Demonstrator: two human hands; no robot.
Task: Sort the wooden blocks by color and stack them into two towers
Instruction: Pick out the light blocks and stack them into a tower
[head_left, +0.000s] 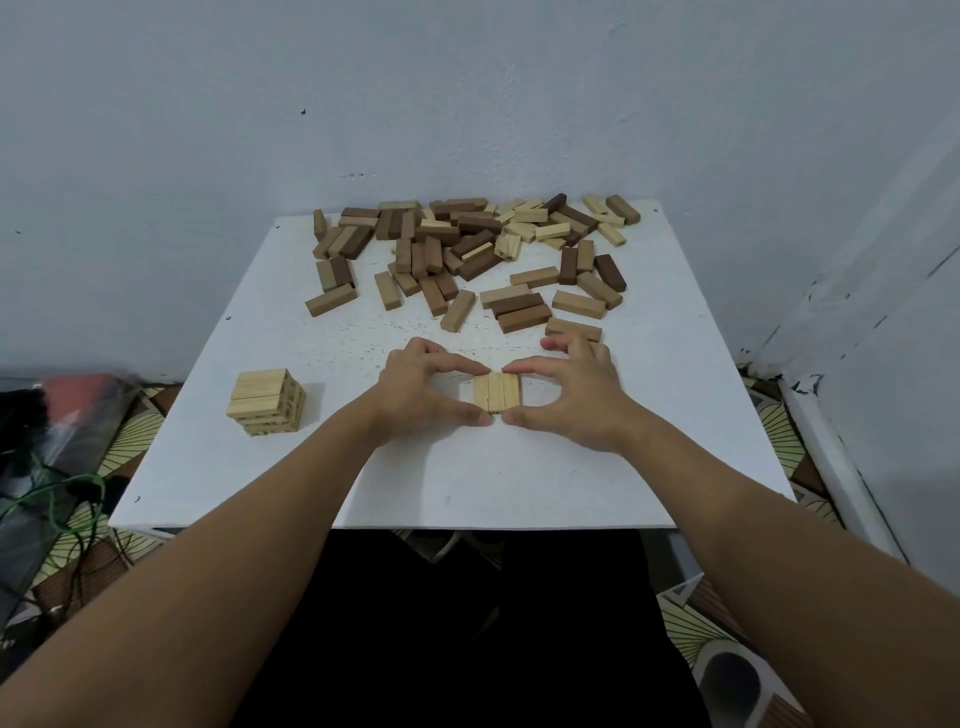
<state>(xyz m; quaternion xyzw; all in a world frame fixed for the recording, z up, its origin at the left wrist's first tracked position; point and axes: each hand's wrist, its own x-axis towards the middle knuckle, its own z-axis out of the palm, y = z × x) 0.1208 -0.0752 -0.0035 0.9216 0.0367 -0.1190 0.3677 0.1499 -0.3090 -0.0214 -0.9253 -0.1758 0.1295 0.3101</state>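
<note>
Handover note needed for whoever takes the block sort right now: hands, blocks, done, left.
Left hand and right hand: both pinch a row of three light blocks lying flat on the white table, thumbs at the near ends, fingers at the far ends.
Light tower: several layers, near left of the table.
Mixed pile: light and dark blocks, loose at the far side.
Done: light tower started.
Left: place this row, sort the pile; no dark tower visible yet.

Both hands (423, 387) (574, 395) around three pale blocks (497, 392) (side by side) on white table (467, 478).
</note>
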